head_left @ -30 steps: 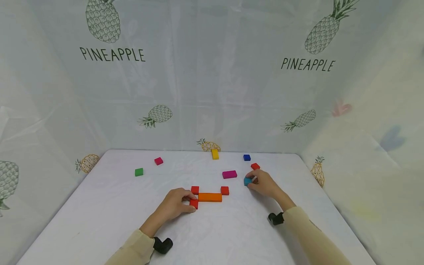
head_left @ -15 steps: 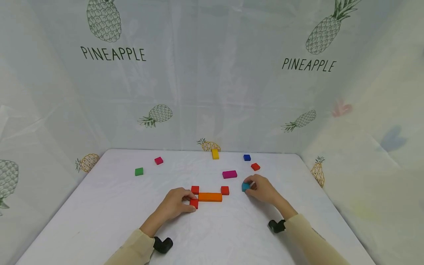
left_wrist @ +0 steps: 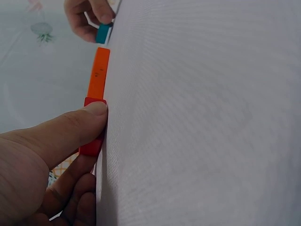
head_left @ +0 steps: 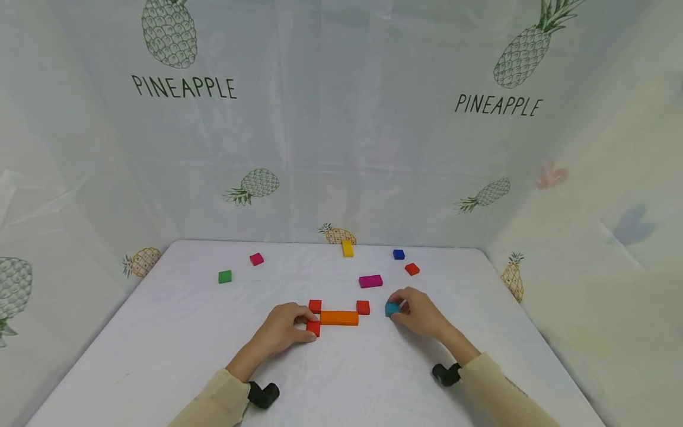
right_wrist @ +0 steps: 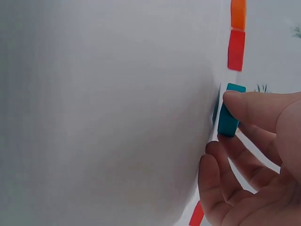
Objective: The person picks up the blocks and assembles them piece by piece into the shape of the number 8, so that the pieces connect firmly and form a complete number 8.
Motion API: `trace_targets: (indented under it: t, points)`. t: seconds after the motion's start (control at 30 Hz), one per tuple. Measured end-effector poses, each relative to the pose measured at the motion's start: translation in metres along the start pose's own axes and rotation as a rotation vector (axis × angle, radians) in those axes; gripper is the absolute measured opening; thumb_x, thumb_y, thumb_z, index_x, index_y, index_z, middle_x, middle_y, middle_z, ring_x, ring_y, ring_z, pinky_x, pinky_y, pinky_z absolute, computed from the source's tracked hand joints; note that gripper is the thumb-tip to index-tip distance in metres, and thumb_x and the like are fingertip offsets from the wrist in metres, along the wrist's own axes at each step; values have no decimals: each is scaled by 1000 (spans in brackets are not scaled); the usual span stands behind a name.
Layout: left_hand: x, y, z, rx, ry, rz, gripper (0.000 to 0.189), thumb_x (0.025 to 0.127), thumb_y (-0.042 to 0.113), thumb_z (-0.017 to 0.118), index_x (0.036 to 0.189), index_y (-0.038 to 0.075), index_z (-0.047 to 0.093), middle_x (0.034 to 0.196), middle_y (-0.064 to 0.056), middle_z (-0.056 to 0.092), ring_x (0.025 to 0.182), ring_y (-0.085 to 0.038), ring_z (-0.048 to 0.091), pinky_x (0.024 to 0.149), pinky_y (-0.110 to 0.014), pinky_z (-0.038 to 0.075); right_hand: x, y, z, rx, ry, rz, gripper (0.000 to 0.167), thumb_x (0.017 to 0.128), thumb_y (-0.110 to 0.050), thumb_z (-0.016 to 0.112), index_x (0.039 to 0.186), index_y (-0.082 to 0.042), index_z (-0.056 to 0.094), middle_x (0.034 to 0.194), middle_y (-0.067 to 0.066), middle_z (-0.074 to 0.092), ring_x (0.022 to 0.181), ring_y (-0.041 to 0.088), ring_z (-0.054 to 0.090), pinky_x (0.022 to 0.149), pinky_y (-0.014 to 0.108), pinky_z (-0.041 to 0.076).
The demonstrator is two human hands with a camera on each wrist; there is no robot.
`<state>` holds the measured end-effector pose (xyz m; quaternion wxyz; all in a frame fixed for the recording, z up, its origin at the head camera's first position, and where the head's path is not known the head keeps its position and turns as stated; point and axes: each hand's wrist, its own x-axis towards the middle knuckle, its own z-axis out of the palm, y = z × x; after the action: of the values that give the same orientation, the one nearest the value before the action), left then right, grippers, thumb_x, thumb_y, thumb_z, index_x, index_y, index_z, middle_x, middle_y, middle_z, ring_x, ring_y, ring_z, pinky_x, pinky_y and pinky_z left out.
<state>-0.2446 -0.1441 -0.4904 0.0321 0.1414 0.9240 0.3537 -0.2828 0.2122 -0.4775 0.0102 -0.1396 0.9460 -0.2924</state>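
My left hand (head_left: 285, 325) pinches a red block (head_left: 313, 328) between thumb and fingers, at the near left end of a long orange block (head_left: 339, 318). Behind that end sits a second red block (head_left: 315, 306), and another red block (head_left: 363, 307) sits at the orange one's far right corner. To the right of these, my right hand (head_left: 418, 313) holds a teal block (head_left: 392, 309) by thumb and fingertips. In the right wrist view the teal block (right_wrist: 230, 113) is just off the white tabletop, its shadow beside it.
Further back lie a magenta block (head_left: 370, 281), a tilted red block (head_left: 412, 269), a dark blue block (head_left: 398, 254) and a yellow block (head_left: 347, 248). A green block (head_left: 225, 277) and a pinkish-red block (head_left: 257, 259) are at the back left. A pineapple-print curtain (head_left: 341, 118) surrounds the table.
My right hand has brought the teal block nearer to me and leftward, closer to the orange and red blocks. The left hand stays on its red block.
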Motion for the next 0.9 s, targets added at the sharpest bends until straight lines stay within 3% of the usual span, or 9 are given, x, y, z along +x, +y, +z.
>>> trace_targets:
  t: [0.9]
  points:
    - [1,-3,2,-5,2,13,27,83,24,93,106,25,79,100,6,66,98,-16,57,89,-42,55,-16,-28,18,6,-64,-90,29,90,-13,86,116,-14,73,102,-5,65,93,13,60,79,25,57]
